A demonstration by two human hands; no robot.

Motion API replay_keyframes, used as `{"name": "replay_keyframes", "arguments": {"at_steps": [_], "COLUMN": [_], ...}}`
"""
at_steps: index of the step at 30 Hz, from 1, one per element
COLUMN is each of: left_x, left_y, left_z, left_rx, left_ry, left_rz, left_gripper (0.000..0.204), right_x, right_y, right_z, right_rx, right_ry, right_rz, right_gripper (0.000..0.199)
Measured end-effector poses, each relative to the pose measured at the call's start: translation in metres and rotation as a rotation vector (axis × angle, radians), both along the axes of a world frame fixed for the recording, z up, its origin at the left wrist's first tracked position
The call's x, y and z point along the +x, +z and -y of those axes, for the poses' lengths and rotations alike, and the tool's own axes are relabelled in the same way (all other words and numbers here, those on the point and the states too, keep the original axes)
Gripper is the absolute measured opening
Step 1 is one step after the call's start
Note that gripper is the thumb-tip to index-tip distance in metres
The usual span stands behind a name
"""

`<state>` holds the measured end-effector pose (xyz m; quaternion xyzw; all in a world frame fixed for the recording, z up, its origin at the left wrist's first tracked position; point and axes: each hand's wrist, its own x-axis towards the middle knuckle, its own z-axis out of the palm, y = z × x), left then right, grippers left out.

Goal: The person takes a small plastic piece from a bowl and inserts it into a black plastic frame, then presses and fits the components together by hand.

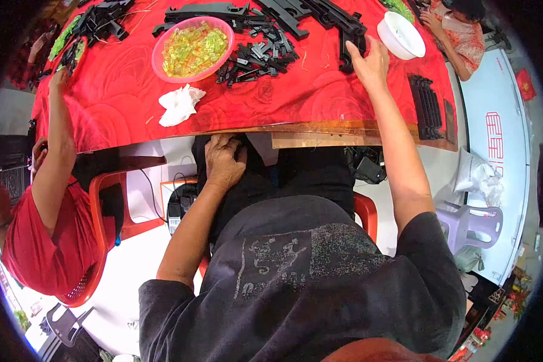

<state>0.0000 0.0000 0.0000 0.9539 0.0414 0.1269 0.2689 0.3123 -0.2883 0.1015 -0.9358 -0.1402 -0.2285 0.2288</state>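
On the red tablecloth, a black gun-shaped piece (342, 23) lies toward the far edge. My right hand (373, 65) reaches to its near end, thumb and fingers apart, with the thumb against the black part. Whether the fingertips press on it is hard to see. My left hand (224, 160) lies on my thigh below the table edge, holding nothing, its fingers loosely stretched. A heap of small black parts (259, 57) sits left of my right hand. Beside it, a pink bowl (158, 63) is full of clear yellow pieces.
A white bowl (399, 36) stands right of my right hand. Black ribbed parts (425, 108) lie at the table's right. Crumpled white tissue (180, 105) is near the front edge. A co-worker in red (54, 241) sits at left; another person (458, 30) is at far right.
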Motion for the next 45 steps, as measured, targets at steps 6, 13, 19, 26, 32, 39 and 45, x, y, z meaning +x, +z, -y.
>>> {"name": "replay_keyframes", "arguments": {"at_steps": [6, 13, 19, 26, 32, 39, 45], "left_x": [-0.001, 0.001, -0.002, 0.000, 0.000, 0.000, -0.002], "left_y": [-0.001, -0.005, -0.006, -0.002, 0.000, 0.000, -0.002], "left_z": [-0.001, 0.001, -0.003, -0.003, 0.000, 0.000, 0.000], "left_rx": [0.006, -0.024, -0.047, -0.048, 0.001, 0.019, 0.066], "left_ry": [0.002, -0.001, 0.014, -0.003, 0.008, -0.027, -0.033], "left_rz": [0.054, 0.022, -0.014, -0.025, -0.045, -0.038, 0.001], "left_gripper": [0.023, 0.021, 0.022, 0.021, 0.020, 0.021, 0.020], "right_x": [0.059, 0.096, 0.044, -0.022, -0.075, -0.094, -0.112], "right_y": [-0.005, -0.011, 0.017, 0.010, 0.001, 0.005, -0.010], "right_z": [-0.010, 0.000, -0.029, -0.036, -0.045, -0.046, -0.053], "right_rx": [0.030, 0.420, 0.136, 0.112, 0.200, 0.221, 0.110], "right_ry": [-0.147, 0.075, -0.054, -0.137, -0.165, -0.080, 0.042], "right_rz": [0.029, -0.373, -0.357, -0.228, -0.086, -0.069, 0.156], "right_gripper": [0.074, 0.066, 0.067, 0.068, 0.063, 0.055, 0.055]}}
